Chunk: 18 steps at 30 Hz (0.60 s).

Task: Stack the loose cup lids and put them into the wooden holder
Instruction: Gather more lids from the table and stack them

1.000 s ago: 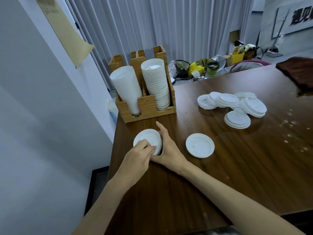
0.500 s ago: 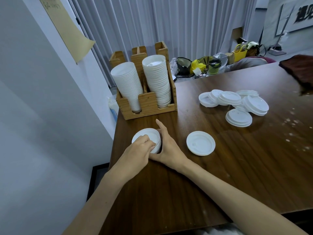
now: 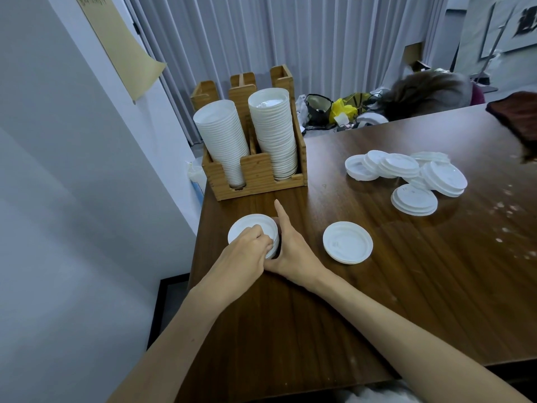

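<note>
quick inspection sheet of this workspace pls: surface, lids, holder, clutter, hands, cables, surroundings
surface: dark wooden table, white specks on its right side
job's things: wooden holder at the far left corner, holding two tall white stacks; small lid stack in front of it; nested lids to the right; loose lid pile farther right
clutter: dark cloth at the table's far right edge
hands: left hand grips the small lid stack from above; right hand cups its side, index finger straight
cables: nothing seen
surroundings: grey curtain, bags beyond the table, paper sheet on the left wall
</note>
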{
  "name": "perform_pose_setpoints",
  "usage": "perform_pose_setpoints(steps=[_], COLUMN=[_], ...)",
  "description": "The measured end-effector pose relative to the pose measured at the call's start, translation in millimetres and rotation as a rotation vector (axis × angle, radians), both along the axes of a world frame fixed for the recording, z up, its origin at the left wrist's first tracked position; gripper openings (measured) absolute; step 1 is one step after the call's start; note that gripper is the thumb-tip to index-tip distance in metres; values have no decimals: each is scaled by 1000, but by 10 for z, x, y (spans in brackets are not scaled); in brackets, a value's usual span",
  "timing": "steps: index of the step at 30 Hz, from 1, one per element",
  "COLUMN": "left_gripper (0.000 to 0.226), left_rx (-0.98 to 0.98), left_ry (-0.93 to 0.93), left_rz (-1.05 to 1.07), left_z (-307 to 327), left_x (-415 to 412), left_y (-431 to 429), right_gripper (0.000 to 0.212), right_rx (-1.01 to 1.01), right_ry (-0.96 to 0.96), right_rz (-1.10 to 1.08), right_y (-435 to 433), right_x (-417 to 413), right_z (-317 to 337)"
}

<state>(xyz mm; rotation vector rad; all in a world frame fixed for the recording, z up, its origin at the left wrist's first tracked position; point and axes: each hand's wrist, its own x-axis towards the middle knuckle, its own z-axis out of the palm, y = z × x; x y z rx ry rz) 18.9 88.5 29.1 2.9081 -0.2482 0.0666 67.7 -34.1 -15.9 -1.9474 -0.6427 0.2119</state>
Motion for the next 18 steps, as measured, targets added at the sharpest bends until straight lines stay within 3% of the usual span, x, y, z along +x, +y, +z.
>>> perform_pose_setpoints(steps=[10,15,18], left_gripper=[27,31,35], left_rx=[-34,64,-2], left_ry=[-22,-8,-29], left_rz=[-72,-45,-31], left_z=[23,10,-11], left_x=[-55,-49,-39], left_y=[136,42,18], right_gripper=[122,121,120], right_rx=[10,16,13], right_ry=[-10,-1,5], right_rz=[23,35,46], right_y=[7,1,-11], right_x=[-16,0,6], right_z=[-1,-16,-17])
